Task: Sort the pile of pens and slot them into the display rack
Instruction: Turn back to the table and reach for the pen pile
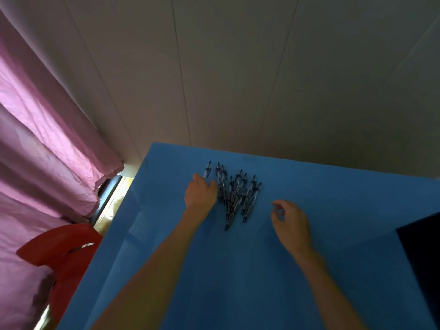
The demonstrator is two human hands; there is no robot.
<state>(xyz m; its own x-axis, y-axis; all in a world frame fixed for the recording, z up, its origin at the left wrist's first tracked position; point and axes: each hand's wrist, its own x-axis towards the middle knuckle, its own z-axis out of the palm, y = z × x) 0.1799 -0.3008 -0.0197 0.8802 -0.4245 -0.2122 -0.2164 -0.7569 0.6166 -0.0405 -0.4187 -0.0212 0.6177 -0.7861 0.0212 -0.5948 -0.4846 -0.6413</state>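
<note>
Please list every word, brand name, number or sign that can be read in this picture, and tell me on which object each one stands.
No text can be read in this picture.
Pens: the barrels show pale patches that may be printed labels, but they are too small and blurred to read.
Blue table, pink curtain, red chair, wall panels: no writing is visible on them.

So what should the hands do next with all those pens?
Probably lift the one pen the left hand is touching, at the pile's left edge. The right hand hovers beside the pile, holding nothing. No rack is visible.
</note>
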